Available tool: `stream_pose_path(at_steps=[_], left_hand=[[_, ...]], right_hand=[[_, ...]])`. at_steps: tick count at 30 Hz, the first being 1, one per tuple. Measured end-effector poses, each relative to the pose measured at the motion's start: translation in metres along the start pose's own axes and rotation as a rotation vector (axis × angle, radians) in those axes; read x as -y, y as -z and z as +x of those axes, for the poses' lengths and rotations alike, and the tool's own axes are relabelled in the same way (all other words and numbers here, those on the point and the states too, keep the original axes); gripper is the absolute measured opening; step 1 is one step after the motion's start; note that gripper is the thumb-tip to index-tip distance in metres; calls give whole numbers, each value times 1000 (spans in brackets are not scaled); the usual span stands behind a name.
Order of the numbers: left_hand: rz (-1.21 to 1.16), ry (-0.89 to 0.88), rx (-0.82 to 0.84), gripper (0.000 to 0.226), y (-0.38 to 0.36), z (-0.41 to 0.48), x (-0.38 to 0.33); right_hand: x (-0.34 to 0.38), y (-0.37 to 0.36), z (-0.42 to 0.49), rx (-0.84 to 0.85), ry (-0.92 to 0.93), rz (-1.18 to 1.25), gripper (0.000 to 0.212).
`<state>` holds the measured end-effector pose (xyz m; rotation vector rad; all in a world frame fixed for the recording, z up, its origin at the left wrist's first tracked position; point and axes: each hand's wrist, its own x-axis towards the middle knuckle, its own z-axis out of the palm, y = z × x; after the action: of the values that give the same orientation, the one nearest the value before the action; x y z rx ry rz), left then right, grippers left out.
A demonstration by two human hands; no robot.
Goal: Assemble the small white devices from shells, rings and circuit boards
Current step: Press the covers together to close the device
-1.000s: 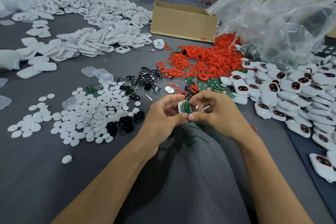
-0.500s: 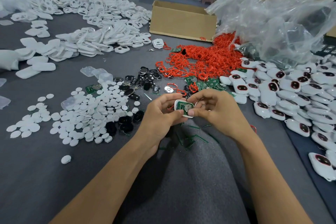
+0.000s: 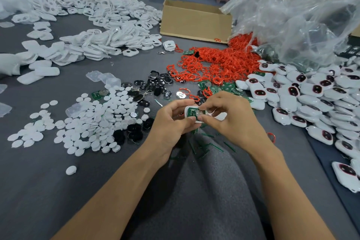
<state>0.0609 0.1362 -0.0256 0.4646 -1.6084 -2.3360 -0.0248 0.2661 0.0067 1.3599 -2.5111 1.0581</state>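
Both hands hold one small white shell (image 3: 190, 111) with a green circuit board inside it, face up, just above the grey table. My left hand (image 3: 171, 122) grips its left end between thumb and fingers. My right hand (image 3: 229, 117) pinches its right end, thumb and forefinger on the round silver cell of the board. Red rings (image 3: 214, 64) lie heaped behind the hands. Loose green boards (image 3: 222, 86) lie just beyond my right hand. Empty white shells (image 3: 101, 25) are piled at the back left.
White round discs (image 3: 87, 122) and black parts (image 3: 153, 84) spread out to the left. Assembled white devices (image 3: 311, 95) are heaped on the right. A cardboard box (image 3: 194, 19) and a clear plastic bag (image 3: 302, 15) stand behind. Green offcuts (image 3: 204, 146) lie under my wrists.
The shell has been turned from on edge to lying flat with the board facing up. Both hands shifted slightly right and kept hold of it.
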Motion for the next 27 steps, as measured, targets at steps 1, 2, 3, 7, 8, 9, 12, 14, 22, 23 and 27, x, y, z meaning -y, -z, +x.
stream_pose_path(at_steps=[1, 2, 3, 7, 8, 9, 12, 14, 22, 23, 27], left_hand=[[-2, 1, 0, 34, 0, 0, 0], [-3, 1, 1, 34, 0, 0, 0], [-4, 2, 2, 33, 0, 0, 0], [-9, 2, -2, 34, 0, 0, 0], [-9, 1, -2, 34, 0, 0, 0], [-8, 0, -2, 34, 0, 0, 0], [-3, 2, -7, 33, 0, -1, -1], [-7, 7, -16, 32, -1, 0, -2], [-27, 13, -33, 30, -2, -1, -2], [-23, 13, -33, 30, -2, -1, -2], [-7, 13, -32, 28, -1, -1, -2]], right_hand=[[0, 0, 0, 2, 3, 0, 16], [1, -1, 0, 2, 5, 3, 16], [1, -1, 1, 0, 7, 6, 15], [1, -1, 0, 1, 8, 3, 15], [1, -2, 0, 1, 9, 3, 15], [1, -2, 0, 1, 9, 1, 15], [1, -2, 1, -2, 6, -2, 15], [1, -2, 0, 1, 8, -9, 16], [1, -3, 1, -6, 16, -15, 15], [1, -3, 0, -4, 17, -17, 15], [1, -3, 0, -2, 21, -23, 16]])
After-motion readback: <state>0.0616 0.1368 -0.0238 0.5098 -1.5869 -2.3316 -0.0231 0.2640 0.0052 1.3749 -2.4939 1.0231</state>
